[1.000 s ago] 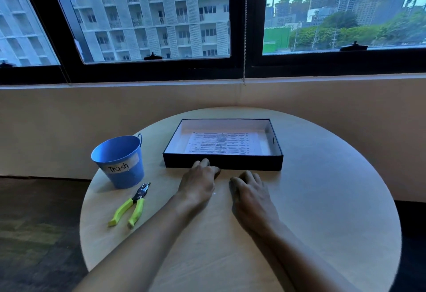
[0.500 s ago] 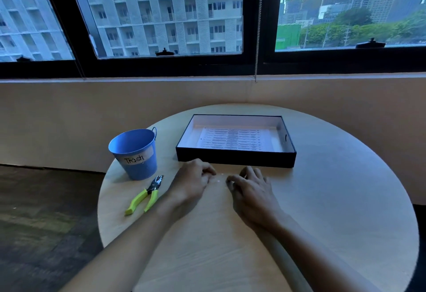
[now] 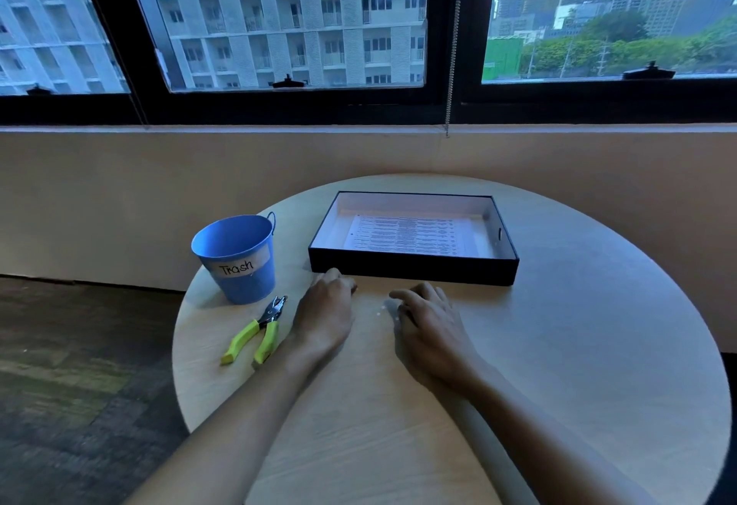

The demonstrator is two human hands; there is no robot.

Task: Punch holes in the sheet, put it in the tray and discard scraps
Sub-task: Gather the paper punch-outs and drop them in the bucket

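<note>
From my view, both forearms come in bare from the bottom edge, with no sleeve showing on either one. The left hand [image 3: 325, 315] and the right hand [image 3: 430, 327] are bare too: I see no glove, ring, watch or band on the wrists or fingers [image 3: 402, 296]. The nails are too small to make out.

Tray [image 3: 412, 272] ahead — table [image 3: 578, 345] right bare

Round table [image 3: 598, 345] (window [image 3: 295, 18] behind)
</note>
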